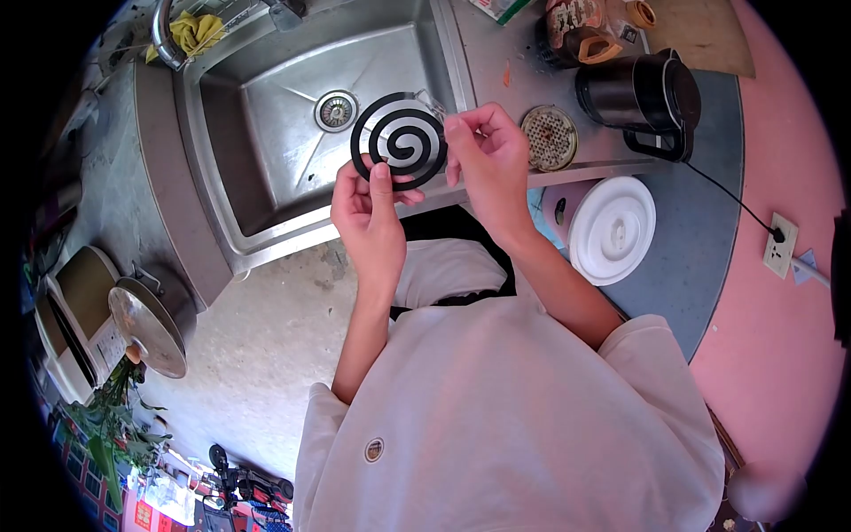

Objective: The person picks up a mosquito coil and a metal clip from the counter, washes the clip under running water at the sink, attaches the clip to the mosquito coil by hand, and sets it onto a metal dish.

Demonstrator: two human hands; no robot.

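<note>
Black spiral coil (393,143) pinched in the left hand (370,215); right hand (489,164) alongside, hold unclear.

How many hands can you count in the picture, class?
2. The left hand holds the lower edge of the black coil; the right hand is at its right side. No others show.

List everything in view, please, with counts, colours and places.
Mosquito coil: one, black, centre
Sink: one, silver, ahead
Drain strainer: one, silver, in sink
Faucet: one, silver, top left
Cloth: one, yellow, beside faucet
Perforated tin: one, brownish, beside sink
Electric kettle: one, black, upper right
Handled jug: one, brownish, beside kettle
Round lid: one, white, below kettle
Socket: one, white, right
Lidded pot: one, silver, left
Foliage: one clump, green, lower left
Shirt: one, pale, worn
Left fingers: one set, holding coil
Right fingers: one set, beside coil
</note>
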